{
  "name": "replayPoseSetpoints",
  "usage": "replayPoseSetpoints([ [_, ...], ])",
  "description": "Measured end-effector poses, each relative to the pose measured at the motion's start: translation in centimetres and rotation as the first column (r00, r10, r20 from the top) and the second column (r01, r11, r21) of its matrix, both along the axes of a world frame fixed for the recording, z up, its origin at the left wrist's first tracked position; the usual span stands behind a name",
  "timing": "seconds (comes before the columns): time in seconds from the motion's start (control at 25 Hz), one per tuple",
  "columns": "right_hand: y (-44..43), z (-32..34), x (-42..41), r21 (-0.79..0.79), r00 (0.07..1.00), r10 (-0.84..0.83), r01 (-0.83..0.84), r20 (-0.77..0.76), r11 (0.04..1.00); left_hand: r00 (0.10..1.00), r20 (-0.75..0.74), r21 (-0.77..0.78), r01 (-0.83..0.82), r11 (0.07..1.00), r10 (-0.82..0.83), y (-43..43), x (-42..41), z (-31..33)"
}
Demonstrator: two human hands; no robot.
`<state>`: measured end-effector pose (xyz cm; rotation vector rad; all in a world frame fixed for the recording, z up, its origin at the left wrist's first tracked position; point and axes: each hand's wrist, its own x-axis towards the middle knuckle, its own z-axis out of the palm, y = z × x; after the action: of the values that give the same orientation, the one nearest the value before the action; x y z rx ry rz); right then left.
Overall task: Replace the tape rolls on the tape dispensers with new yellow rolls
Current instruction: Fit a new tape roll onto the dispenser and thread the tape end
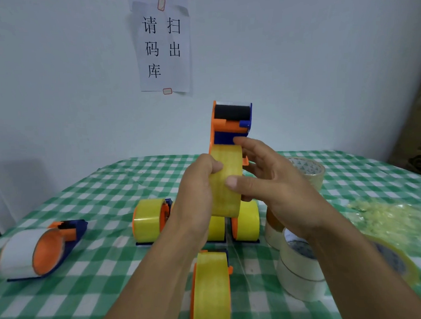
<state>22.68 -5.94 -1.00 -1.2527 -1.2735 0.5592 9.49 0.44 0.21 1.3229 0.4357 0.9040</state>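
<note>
I hold an orange and blue tape dispenser (232, 124) upright above the table, its black roller on top. A yellow roll (226, 183) sits on it. My left hand (196, 184) grips the roll's left side, thumb on its face. My right hand (266, 178) holds the right side, thumb pressed on the yellow tape and fingers behind the frame. Three dispensers with yellow rolls stand behind my arms (149, 221), (248, 220) and in front (211, 288). At the left lies a dispenser with a white roll (41, 251).
A stack of pale rolls (298, 264) stands right of centre, and another pale roll (310, 171) lies behind my right hand. A loose yellow roll (397, 261) and crumpled yellowish wrap (390, 215) lie at the right. A green checked cloth (101, 274) covers the table.
</note>
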Motion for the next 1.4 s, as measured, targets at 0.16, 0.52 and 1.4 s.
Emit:
replayPoseSetpoints([
  [0.16,-0.6,0.8,-1.2,0.179,0.990,-0.121,0.107,0.071,0.978,1.000,-0.024,0.049,0.002,0.999,0.000,0.1,0.0,0.1],
  [0.52,-1.4,1.9,-1.9,0.261,0.942,-0.296,0.249,0.159,0.933,0.992,-0.116,0.140,0.067,0.988,-0.051,0.2,0.6,-0.8],
  [1.4,-1.9,2.2,-2.2,0.243,0.847,-0.428,0.365,0.315,0.899,0.978,-0.207,0.152,0.071,0.986,-0.039,0.4,1.2,-1.2],
])
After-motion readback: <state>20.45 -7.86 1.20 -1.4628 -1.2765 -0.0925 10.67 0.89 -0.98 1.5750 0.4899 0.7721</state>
